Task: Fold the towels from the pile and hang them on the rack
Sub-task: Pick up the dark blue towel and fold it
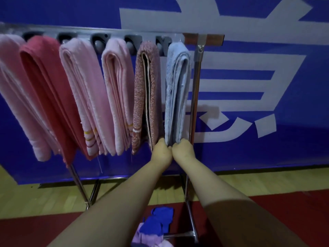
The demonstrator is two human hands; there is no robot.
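From the head camera, both arms reach forward to the foot of the light blue towel (176, 90), the last one on the right of the rack (195, 97). The left hand (161, 152) and the right hand (183, 151) sit knuckle to knuckle, each with fingers curled tight and pinching the towel's lower edge; the fingertips are hidden in the cloth. This towel is folded into a narrow, many-layered strip draped over the top rail, its terry faintly fuzzy at the edges. Just to its left hangs a speckled reddish towel (142, 97) with a pale lining showing at the fold, then a smooth pink towel (117, 93), a pale pink towel (83, 90) with a nubbly weave and yellow and red stripes near its end, a plain red towel (48, 86), and another soft pink one (12, 86) at the frame's left edge. The rack is shiny metal tubing with a flat rail and grey rounded holders along the top. Low between the arms lies the pile (154, 223), crumpled deep blue cloth over lilac and pink pieces, beside the rack's foot on a dark red mat (26, 232). Behind stand a blue banner (293, 148) with large white characters and a yellowish wooden floor (35, 193).
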